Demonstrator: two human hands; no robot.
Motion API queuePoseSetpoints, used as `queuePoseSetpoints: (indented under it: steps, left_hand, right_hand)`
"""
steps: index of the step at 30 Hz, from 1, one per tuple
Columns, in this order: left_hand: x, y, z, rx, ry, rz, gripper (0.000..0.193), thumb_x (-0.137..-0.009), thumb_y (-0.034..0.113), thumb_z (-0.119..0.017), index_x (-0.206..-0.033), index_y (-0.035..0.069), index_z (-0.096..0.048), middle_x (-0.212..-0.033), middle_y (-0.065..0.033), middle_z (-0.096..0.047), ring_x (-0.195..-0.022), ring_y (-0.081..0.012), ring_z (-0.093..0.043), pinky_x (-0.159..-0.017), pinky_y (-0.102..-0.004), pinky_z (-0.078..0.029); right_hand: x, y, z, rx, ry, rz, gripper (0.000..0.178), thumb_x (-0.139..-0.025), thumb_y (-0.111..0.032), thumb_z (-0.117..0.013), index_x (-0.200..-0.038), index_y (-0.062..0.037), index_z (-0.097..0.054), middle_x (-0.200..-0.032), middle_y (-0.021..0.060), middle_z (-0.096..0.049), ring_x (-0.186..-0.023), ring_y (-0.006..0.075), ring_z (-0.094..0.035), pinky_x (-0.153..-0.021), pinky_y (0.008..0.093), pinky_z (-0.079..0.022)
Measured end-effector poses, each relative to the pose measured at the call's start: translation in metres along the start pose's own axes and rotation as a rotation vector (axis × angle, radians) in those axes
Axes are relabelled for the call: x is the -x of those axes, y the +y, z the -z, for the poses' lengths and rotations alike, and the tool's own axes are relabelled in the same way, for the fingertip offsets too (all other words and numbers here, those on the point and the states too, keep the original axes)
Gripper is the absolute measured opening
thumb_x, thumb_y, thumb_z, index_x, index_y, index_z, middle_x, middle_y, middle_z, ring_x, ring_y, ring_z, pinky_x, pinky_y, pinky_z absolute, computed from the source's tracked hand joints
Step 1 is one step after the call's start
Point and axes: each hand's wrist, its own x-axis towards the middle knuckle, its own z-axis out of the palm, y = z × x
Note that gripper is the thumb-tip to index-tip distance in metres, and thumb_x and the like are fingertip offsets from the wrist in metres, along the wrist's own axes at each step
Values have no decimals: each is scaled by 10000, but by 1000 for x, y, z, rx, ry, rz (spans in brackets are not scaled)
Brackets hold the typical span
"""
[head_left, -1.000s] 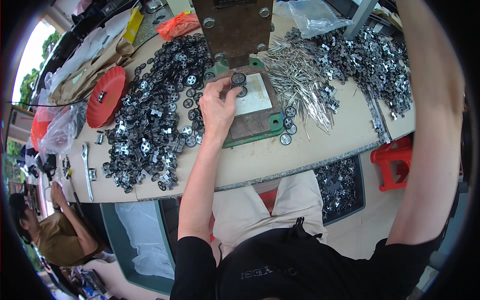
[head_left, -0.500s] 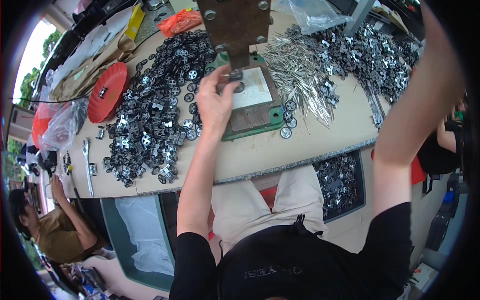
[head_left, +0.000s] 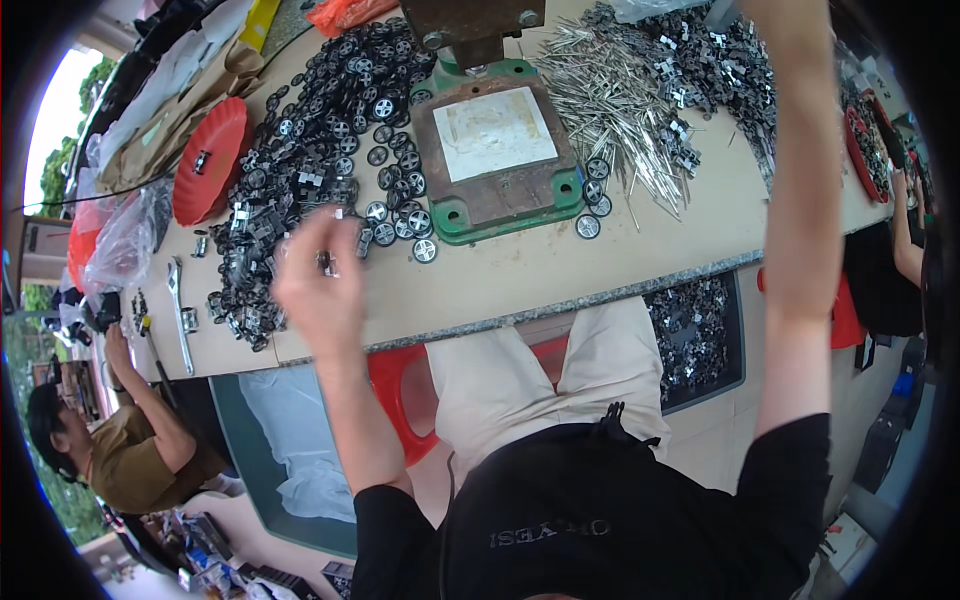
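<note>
Loose wheels (head_left: 412,222) lie between left hand (head_left: 325,285) and press base (head_left: 505,203).

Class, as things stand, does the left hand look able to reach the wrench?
Probably yes: the wrench lies uncovered left of the left hand, which could pass over the parts pile between.

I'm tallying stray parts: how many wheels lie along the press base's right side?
4 visible: back wheel, second wheel just below it, third wheel slightly right, front wheel lowest. Overlaps may hide more.
</note>
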Motion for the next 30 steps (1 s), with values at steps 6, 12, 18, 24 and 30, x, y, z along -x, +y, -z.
queuePoseSetpoints:
  steps: [6,12,18,24,30]
  left_hand:
    - [66,9,-52,-37,-260,171,271,-731,80,-705,-965,-24,-617,-746,-80,-631,-583,-123,-548,-580,-244,-456]
    - [75,21,-51,460,-314,434,203,-779,30,-658,-972,-25,-626,-782,-46,-611,-667,-104,-542,-637,-226,-466]
    - [92,55,-58,1275,-609,789,185,-868,12,-533,-1036,-47,-581,-1056,-165,-601,-913,-217,-623,-779,-293,-527]
    - [101,80,-72,1423,-709,1015,309,-898,48,-490,-1190,-49,-489,-1141,-199,-560,-1024,-289,-584,-904,-348,-494]
    - [102,79,-75,1474,-768,1087,362,-925,53,-438,-1260,-77,-396,-1136,-170,-557,-1033,-236,-573,-931,-342,-474]
  right_hand:
    - [189,-29,54,370,-338,-785,122,-764,-119,-631,-822,-12,-631,-770,101,-615,-622,192,-552,-584,288,-438]
    - [216,-31,56,469,-576,-1011,136,-728,-128,-651,-772,0,-639,-735,122,-612,-613,205,-566,-576,316,-435]
    - [224,-26,53,597,-820,-825,104,-754,-78,-603,-785,21,-599,-736,157,-597,-649,293,-575,-627,362,-452]
    - [209,-56,44,285,-619,-773,132,-809,10,-537,-938,37,-553,-800,135,-611,-639,251,-591,-596,311,-480]
    - [224,-78,17,-625,-246,-1338,119,-863,-46,-554,-966,10,-578,-828,32,-629,-696,52,-573,-526,191,-457]
